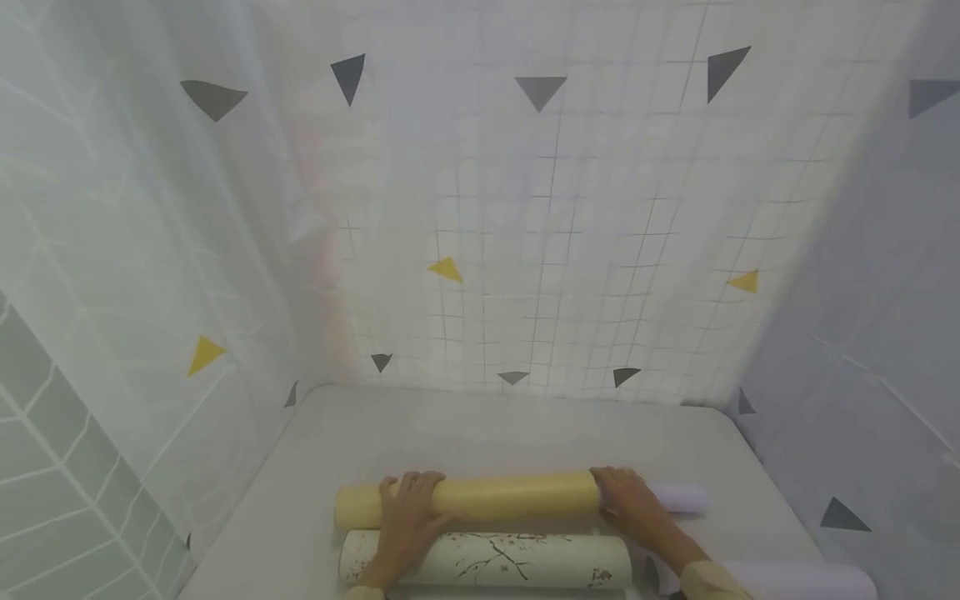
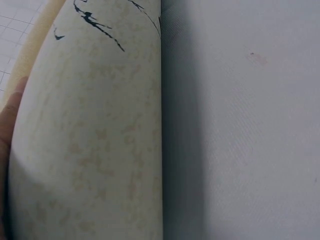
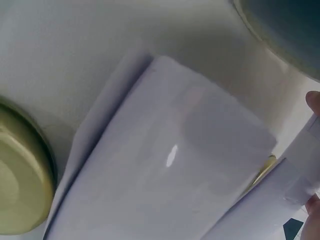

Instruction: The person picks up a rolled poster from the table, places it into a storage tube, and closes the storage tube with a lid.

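Tabletop point(image 1: 517, 429) beyond yellow roll point(image 1: 517, 497); right hand point(image 1: 633, 504) at end.

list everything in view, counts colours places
Flat table top: 1, pale grey, lower centre
Long yellow paper-like roll: 1, yellow, on table top
Cream floral-print roll: 1, cream, nearer than yellow roll
Thin lilac-white roll: 1, lilac-white, at yellow roll's right end
Thick lilac-white roll: 1, lilac-white, lower right
Round gold object: 1, gold, beside thick roll
Translucent triangle-print sheeting: count unclear, whitish, around table top
Pale-lined surface: 1, grey-green, lower left
Sleeves: 2, beige, bottom edge
Left hand: 1, on yellow roll
Right hand: 1, gripping thin roll
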Action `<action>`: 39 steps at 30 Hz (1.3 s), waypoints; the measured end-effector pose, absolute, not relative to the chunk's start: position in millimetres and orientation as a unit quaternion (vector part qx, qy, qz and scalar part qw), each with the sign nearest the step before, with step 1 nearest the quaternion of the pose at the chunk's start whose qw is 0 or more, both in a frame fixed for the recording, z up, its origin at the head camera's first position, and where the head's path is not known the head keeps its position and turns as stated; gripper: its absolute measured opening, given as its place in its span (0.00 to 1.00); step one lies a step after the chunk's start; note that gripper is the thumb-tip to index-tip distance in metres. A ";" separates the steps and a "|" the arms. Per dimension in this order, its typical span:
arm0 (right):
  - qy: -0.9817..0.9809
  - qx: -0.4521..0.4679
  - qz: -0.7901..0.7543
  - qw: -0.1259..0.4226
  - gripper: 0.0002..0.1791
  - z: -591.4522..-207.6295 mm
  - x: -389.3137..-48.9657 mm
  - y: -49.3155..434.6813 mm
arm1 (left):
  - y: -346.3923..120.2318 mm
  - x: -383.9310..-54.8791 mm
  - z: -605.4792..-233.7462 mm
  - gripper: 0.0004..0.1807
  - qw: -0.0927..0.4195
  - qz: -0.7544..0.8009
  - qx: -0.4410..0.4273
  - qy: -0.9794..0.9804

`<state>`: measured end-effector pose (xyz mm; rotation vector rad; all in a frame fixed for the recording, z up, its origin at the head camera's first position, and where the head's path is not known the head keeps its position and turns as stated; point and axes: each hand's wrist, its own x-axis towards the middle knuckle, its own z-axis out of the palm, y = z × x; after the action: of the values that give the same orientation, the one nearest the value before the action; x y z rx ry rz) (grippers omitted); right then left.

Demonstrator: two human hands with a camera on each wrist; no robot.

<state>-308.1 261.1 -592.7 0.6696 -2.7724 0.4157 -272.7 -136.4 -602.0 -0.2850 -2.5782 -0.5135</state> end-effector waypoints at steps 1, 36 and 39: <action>-0.954 0.226 0.150 0.126 0.33 -593.2 -307.8 261.9 | -136.3 -272.5 -601.6 0.41 0.248 -0.189 -0.105 -0.944; -0.955 0.194 0.091 0.207 0.29 -588.2 -306.2 269.6 | -137.2 -272.0 -601.8 0.40 0.253 -0.178 -0.102 -0.945; -0.952 0.199 0.102 0.211 0.32 -589.3 -308.3 265.4 | -136.4 -273.5 -603.8 0.41 0.259 -0.172 -0.102 -0.945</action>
<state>-308.3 265.4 -589.3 0.5541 -2.6447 0.2841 -273.5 -136.4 -603.8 -0.2769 -2.5611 -0.4669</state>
